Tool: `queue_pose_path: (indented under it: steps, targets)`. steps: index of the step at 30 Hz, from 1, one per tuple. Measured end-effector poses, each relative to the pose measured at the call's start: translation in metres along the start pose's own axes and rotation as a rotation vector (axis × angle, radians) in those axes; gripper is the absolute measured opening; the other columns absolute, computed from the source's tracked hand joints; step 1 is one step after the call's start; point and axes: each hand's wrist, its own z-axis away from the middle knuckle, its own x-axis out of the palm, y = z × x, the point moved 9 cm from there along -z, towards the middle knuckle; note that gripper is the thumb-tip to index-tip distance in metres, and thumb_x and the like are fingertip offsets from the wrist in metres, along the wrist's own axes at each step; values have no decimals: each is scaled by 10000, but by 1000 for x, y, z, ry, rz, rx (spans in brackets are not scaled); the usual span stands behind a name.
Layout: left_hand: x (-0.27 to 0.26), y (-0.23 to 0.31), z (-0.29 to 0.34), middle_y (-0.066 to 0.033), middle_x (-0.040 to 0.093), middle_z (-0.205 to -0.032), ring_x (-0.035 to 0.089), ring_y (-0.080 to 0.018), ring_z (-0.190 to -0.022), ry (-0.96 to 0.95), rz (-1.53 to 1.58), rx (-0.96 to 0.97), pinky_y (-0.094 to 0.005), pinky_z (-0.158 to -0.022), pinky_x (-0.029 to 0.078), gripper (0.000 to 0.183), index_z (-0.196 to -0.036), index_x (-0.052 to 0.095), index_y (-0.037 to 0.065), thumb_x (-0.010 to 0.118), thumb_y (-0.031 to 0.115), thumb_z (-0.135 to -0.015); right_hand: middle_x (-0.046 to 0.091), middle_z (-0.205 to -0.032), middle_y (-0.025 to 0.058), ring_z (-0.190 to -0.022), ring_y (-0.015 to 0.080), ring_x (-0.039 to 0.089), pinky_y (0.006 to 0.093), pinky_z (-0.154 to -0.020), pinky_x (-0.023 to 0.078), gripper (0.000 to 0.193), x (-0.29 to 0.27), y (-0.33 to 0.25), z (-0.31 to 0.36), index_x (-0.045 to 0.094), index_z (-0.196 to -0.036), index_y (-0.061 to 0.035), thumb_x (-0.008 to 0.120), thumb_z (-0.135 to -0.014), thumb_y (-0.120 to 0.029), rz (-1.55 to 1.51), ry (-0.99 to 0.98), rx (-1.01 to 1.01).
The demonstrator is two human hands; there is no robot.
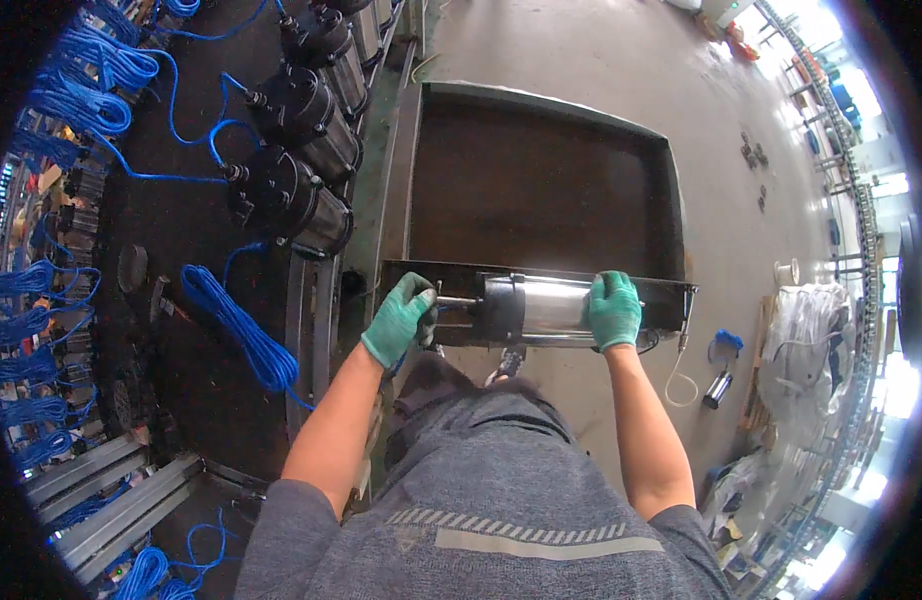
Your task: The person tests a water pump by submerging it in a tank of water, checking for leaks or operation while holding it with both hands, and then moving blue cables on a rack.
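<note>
A pump motor (556, 305) with a shiny steel cylindrical body and a black collar lies on its side across the near ledge of a dark metal trough. Its thin shaft points left. My left hand (401, 318), in a green glove, is closed with fingers pinched at the shaft's tip. Gripping the right end of the steel body is my right hand (615, 310), also gloved in green, fingers curled over the top. The lower side of the motor and its far right end are partly hidden.
Beyond the motor stands the dark metal trough (671, 180). On the left, several black-and-steel pumps (291, 205) with blue cables stand in a row. A blue cable coil (241, 330) lies nearer. A small steel cylinder (718, 390) and plastic-wrapped goods (806, 345) are on the right.
</note>
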Motion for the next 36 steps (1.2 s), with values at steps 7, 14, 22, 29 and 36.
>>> queue_pose_path:
  steps: [7,14,22,29,36]
  targets:
    - [9,-21,-7,-12,589,-823,565,-126,-641,-104,271,-278,-304,-583,505,302,-1271,597,109,521,284,-1037,650,-981,147,-930,364,614,463,-814,494,183,1,0,-1,667,-965,-74,590,-931,-237,-6,-8,-4]
    - [17,8,2,-48,633,-924,590,-120,-826,-163,-97,47,-309,-745,532,414,-1291,573,32,665,252,-953,651,-985,142,-931,368,613,464,-816,493,189,-1,-1,0,668,-957,-73,583,-932,-240,-5,-2,-13]
    - [6,12,-9,-122,677,-890,643,-175,-817,55,-899,186,-347,-738,527,348,-1125,615,15,753,173,-848,655,-973,135,-921,366,612,467,-805,497,177,0,-2,-1,668,-935,-76,583,-927,-232,2,11,-16]
    - [12,13,4,-68,664,-960,632,-156,-808,12,-502,145,-320,-693,530,399,-1288,558,65,644,280,-964,655,-974,136,-926,363,610,464,-809,499,172,-3,-3,0,668,-928,-70,578,-924,-216,7,12,-14]
    - [9,1,-1,-84,640,-1064,631,-180,-857,-113,-311,139,-321,-753,538,524,-1476,392,70,563,178,-992,656,-994,143,-934,368,610,466,-822,499,175,-2,-3,1,671,-945,-65,583,-919,-214,9,-2,-12]
